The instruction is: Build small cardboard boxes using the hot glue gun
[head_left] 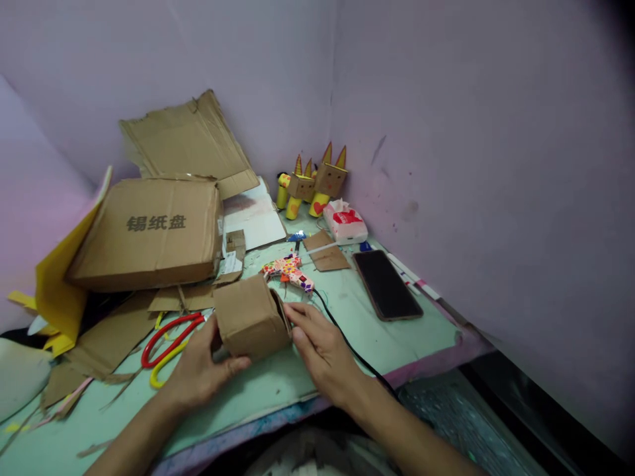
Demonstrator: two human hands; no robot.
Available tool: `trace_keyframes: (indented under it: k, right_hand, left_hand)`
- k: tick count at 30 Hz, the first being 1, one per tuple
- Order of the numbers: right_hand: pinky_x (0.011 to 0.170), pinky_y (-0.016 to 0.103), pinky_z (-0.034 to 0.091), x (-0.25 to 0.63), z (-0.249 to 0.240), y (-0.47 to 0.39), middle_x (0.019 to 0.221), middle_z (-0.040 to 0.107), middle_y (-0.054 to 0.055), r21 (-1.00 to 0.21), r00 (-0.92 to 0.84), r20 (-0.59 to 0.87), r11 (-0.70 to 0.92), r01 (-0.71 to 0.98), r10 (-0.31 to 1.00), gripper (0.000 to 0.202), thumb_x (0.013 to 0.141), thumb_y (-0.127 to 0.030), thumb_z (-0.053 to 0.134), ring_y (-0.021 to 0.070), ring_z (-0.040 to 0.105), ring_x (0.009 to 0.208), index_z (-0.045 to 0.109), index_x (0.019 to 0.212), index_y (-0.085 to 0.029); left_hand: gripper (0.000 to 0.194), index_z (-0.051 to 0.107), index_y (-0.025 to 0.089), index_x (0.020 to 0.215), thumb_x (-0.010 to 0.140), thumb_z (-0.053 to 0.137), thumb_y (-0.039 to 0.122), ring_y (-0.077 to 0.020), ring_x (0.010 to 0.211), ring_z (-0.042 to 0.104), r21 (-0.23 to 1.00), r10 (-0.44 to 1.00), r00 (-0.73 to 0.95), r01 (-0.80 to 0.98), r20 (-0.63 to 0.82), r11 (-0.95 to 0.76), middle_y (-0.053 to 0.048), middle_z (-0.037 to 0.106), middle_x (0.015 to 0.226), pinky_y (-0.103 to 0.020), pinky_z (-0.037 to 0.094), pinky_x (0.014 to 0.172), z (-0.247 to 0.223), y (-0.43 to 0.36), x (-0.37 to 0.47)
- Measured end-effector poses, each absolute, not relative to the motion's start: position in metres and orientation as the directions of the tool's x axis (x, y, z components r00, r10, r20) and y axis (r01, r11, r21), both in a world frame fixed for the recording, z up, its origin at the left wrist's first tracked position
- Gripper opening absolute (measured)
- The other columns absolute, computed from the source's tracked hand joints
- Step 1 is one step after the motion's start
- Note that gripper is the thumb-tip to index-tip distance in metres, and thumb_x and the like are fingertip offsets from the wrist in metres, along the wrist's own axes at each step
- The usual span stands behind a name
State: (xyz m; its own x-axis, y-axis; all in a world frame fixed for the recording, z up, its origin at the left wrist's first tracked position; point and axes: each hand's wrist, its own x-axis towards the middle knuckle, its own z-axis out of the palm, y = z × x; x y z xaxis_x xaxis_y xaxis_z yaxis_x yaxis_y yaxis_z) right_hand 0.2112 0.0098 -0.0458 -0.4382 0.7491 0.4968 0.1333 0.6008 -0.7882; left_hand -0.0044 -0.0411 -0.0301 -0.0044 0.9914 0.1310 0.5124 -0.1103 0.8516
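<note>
A small cardboard box (251, 324) sits over the table (417, 347), the left hand (201, 367) half-curled around one end, the right hand (322, 347) pinching its gapping end panel (282, 311). Fitting seems underway; careful alignment is called for. A glue gun (288, 270) lies just beyond.

A small craft workspace — glue gun (285, 266), scissors (174, 322), cut cardboard (186, 139) and papercraft figures (330, 180) share the table (431, 345).

L hand (201, 370) & R hand (320, 344) opp., fingers (305, 311) curled, forearms (391, 416) angled fwd.
</note>
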Motion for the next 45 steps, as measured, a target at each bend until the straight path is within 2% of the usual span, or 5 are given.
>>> trace_keyframes:
  k: [8,21,34,40,45]
  right_hand:
    - [0.101,0.041,0.043,0.202,-0.054,0.036,0.124,0.062,0.017,-0.841,-0.543,0.323,0.498,0.211,0.775,0.043,0.092,-0.028,0.034,0.0233,0.057,0.116,0.058,0.124,-0.01]
    - [0.1,0.043,0.042,0.203,-0.053,0.033,0.126,0.06,0.019,-0.824,-0.568,0.305,0.51,0.245,0.764,0.051,0.096,-0.038,0.028,0.0254,0.055,0.118,0.056,0.126,-0.009]
    - [0.068,0.027,0.054,0.198,-0.057,0.027,0.085,0.06,0.004,-0.896,-0.248,0.415,0.44,0.055,0.876,0.006,0.081,-0.018,0.055,0.017,0.061,0.081,0.057,0.086,-0.021]
    - [0.063,0.025,0.052,0.203,-0.049,0.021,0.091,0.061,0.007,-0.774,-0.266,0.594,0.629,0.067,0.759,0.018,0.085,-0.011,0.05,0.0165,0.061,0.083,0.064,0.091,-0.02]
    - [0.064,0.028,0.058,0.205,-0.046,0.018,0.097,0.059,0.009,-0.757,-0.323,0.595,0.649,0.084,0.736,0.02,0.08,-0.016,0.059,0.0164,0.063,0.079,0.066,0.099,-0.02]
  left_hand:
    - [0.062,0.041,0.013,0.127,0.075,0.067,0.035,-0.0325,0.115,0.056,0.829,0.977,0.119,0.518,0.175,-0.211,-0.017,0.057,0.127,-0.046,0.045,0.098,-0.034,-0.019,-0.013]
    - [0.066,0.042,0.012,0.129,0.073,0.069,0.032,-0.0335,0.115,0.056,0.836,0.976,0.145,0.506,0.16,-0.212,-0.017,0.058,0.126,-0.046,0.045,0.097,-0.034,-0.02,-0.012]
    - [0.066,0.042,0.014,0.131,0.072,0.07,0.027,-0.0325,0.117,0.054,0.863,0.985,0.129,0.479,0.112,-0.161,-0.015,0.059,0.125,-0.046,0.044,0.099,-0.032,-0.022,-0.011]
    - [0.063,0.044,0.015,0.13,0.073,0.069,0.027,-0.0318,0.117,0.055,0.861,0.975,0.133,0.459,0.178,-0.219,-0.014,0.057,0.127,-0.044,0.045,0.099,-0.029,-0.022,-0.008]
    - [0.063,0.042,0.016,0.132,0.074,0.066,0.021,-0.0346,0.134,0.034,0.71,0.933,0.12,0.618,0.339,-0.337,-0.016,0.038,0.142,-0.048,0.033,0.108,-0.028,-0.027,-0.003]
